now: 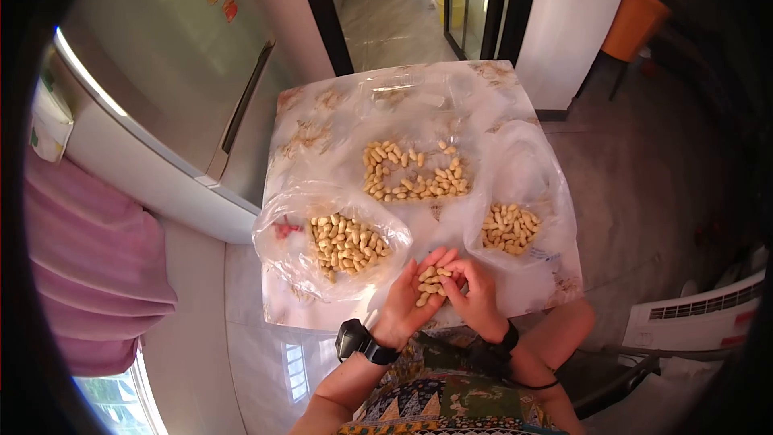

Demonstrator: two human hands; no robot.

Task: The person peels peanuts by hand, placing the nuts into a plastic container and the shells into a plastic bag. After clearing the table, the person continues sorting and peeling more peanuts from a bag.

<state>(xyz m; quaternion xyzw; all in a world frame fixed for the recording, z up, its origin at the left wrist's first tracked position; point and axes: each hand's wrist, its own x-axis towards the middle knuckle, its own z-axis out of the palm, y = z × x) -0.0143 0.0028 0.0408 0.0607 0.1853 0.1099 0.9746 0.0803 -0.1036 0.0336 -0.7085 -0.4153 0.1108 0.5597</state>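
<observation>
Several unshelled peanuts [431,285] lie in the cupped palm of my left hand [401,310], close to the table's front edge. My right hand [481,298] is beside it, its thumb and fingers closed over the same peanuts. To the left, a clear plastic bag [278,208] lies open around a heap of peanuts [346,243]. Another clear bag [519,163] on the right holds a smaller heap [510,228]. Between and beyond them, more peanuts [427,187] lie in what looks like a see-through tray, mostly along its edges.
The patterned table [310,125] carries a clear plastic container [415,90] at its far end. A fridge [177,56] stands close on the left. An orange bin-like object [636,24] is beyond the right side, and a white appliance [696,310] is at lower right.
</observation>
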